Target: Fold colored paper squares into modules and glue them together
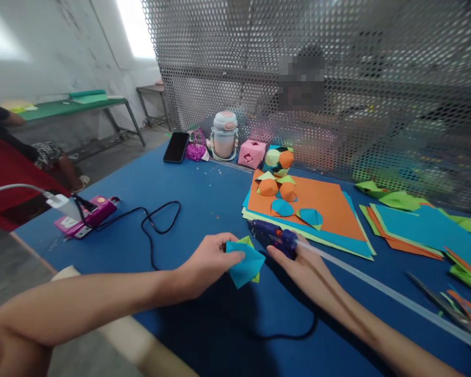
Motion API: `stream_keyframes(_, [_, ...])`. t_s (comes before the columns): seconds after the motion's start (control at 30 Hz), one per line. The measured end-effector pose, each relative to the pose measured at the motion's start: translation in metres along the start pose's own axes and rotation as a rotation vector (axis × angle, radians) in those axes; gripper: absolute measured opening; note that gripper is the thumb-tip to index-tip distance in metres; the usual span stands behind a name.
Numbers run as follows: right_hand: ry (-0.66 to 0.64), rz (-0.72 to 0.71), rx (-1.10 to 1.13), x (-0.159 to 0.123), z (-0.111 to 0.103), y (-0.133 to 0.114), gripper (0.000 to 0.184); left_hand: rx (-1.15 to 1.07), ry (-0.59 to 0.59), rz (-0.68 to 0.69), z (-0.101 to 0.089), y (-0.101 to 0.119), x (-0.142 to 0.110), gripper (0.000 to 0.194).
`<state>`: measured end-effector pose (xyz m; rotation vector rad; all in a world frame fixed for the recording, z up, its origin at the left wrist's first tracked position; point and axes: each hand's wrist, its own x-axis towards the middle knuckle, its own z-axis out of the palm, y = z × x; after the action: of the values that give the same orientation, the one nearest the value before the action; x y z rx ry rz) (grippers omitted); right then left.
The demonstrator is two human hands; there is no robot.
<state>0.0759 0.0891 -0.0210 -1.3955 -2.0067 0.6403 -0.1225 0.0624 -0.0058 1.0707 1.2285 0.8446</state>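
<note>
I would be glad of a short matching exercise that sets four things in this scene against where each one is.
1. glue gun
2. folded blue paper
3. bottle
4. phone

A. between the purple yarn and the pink box
B. in the left hand
C. just left of the purple yarn
D. in the right hand

Pairs: 1-D, 2-B, 3-A, 4-C

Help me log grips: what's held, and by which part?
Left hand pinches folded paper by its left edge; right hand grips glue gun by its handle.
</note>
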Motion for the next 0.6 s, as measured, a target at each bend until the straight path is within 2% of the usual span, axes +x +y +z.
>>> stream_keyframes(0.1, [0.049, 0.074, 0.001, -0.02, -0.014, -0.002, 0.031, 0.059, -0.029, -0.002, 0.002, -0.006, -0.005, 0.014])
stream_keyframes(0.2, [0.165, 0.266, 0.047, -0.051, -0.029, -0.01, 0.025, 0.124, -0.042, 0.012, 0.006, -0.005, -0.009, 0.012])
stream_keyframes(0.3, [0.162, 0.249, 0.173, -0.073, -0.029, -0.026, 0.022, 0.137, -0.052, 0.018, 0.014, 0.001, -0.014, 0.01])
stream_keyframes(0.43, [0.007, 0.288, 0.37, -0.069, -0.01, -0.042, 0.024, 0.19, -0.081, 0.045, 0.028, 0.005, -0.02, 0.008])
stream_keyframes(0.6, [0.014, 0.249, 0.331, -0.055, 0.001, -0.047, 0.019, 0.242, -0.117, 0.092, 0.035, -0.002, -0.022, 0.014])
